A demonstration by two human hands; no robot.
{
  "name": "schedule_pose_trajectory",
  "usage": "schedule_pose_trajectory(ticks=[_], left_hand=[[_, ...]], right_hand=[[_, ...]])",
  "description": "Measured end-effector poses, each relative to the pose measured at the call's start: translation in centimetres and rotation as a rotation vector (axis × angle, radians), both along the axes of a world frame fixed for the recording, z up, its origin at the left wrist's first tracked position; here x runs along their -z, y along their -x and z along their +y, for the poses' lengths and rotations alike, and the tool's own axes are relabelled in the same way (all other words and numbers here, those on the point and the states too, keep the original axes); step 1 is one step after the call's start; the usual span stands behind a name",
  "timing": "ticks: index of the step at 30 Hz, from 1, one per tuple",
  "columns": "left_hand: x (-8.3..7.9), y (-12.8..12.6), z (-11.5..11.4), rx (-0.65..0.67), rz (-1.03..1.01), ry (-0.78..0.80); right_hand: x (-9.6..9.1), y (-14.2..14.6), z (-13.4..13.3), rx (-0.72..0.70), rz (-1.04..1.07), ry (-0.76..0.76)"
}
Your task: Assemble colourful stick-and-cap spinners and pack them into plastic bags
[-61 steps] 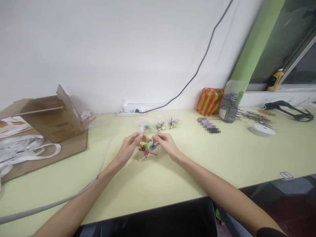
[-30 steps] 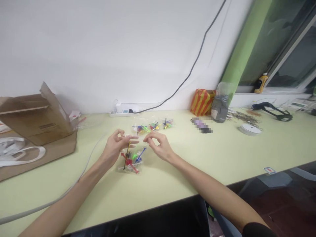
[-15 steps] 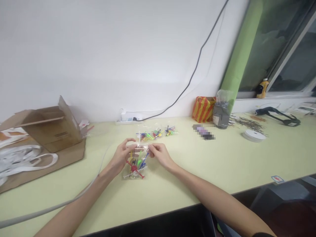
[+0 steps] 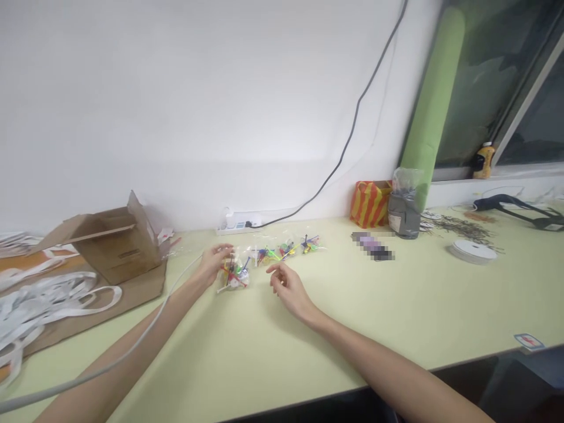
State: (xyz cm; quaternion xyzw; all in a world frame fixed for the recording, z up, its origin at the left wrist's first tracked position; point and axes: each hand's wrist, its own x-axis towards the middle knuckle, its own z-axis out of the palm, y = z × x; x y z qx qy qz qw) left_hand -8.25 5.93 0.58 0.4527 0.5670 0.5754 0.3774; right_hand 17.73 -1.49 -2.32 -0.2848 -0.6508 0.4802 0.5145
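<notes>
Two bare hands at a pale green desk, the left hand on a clear plastic bag of coloured plastic pieces.
A cardboard box stands open at the left, with white straps beside it, and a grey cable crosses the desk over the left forearm. The bag lies near the desk's back edge, just in front of a row of similar bags (a power strip sits behind them). The left fingers curve over the bag's top, though whether they pinch it is hard to tell. The right hand is apart from it, its fingers loosely curled around nothing.
</notes>
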Motion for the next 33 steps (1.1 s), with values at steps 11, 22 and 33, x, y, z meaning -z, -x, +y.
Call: schedule_pose_trajectory(ticks=[11, 22, 33], left_hand=[[1.5, 3.9, 7.3, -0.224, 0.578, 0.002], [2.2, 4.2, 8.5, -0.101, 0.825, -0.054], [-0.4, -0.5, 2.3, 0.170, 1.041, -0.283]], right_hand=[[-0.8, 0.0, -0.9, 0.004, 0.013, 0.013], [-1.1, -0.1, -1.1, 0.013, -0.050, -0.037], [-1.7, 0.0, -2.6, -0.015, -0.062, -0.221]])
